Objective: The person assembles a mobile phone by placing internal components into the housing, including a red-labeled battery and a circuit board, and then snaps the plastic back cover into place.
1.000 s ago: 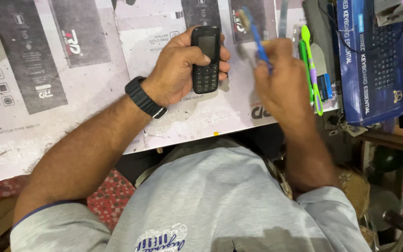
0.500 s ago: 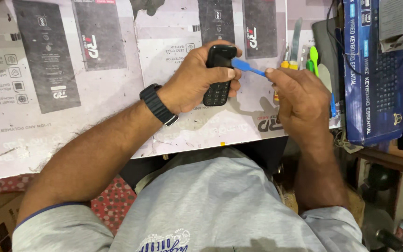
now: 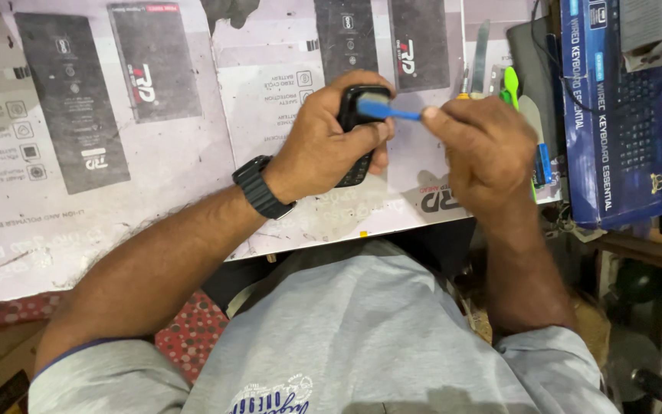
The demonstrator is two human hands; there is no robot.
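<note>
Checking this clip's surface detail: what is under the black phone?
The left hand holds the black phone above the printed paper sheets covering the worktable. The right hand puts a blue brush on it. The hand hides the spot directly beneath.

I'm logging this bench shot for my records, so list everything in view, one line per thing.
Black keypad phone: one, black, gripped in the left hand over the printed sheet.
Blue brush: one, blue, in the right hand, head against the phone's top end.
Printed paper sheet: one, pale with dark panels, covering the bench.
Blue keyboard box: one, blue, at the right edge.
Green-handled tool: one, green, beside the box.
Black wristwatch: one, black, on the left wrist.
Left hand: fingers closed round the phone.
Right hand: fingers pinching the brush.
</note>
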